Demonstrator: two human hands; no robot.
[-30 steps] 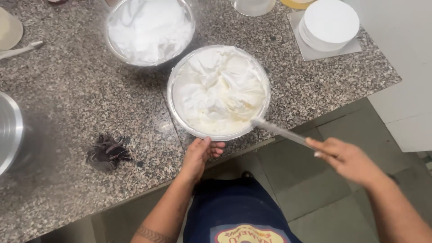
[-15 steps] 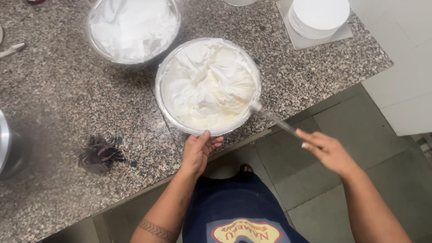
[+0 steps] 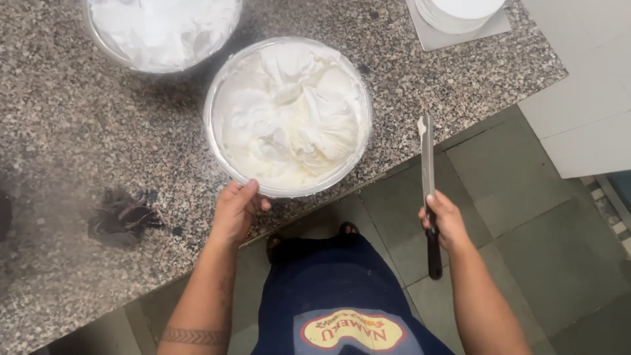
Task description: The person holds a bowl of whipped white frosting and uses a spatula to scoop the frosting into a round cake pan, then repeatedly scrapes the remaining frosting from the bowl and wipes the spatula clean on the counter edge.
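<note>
Fingers of the left hand (image 3: 234, 212) curled on the near rim of the metal bowl (image 3: 217, 148) of white cream at the granite counter (image 3: 79, 131) edge; the right hand (image 3: 445, 222) gripped a palette knife (image 3: 427, 158), blade up beside it. Steadying that rim mattered. 1 more cream bowl (image 3: 105, 46) sat beyond.
</note>
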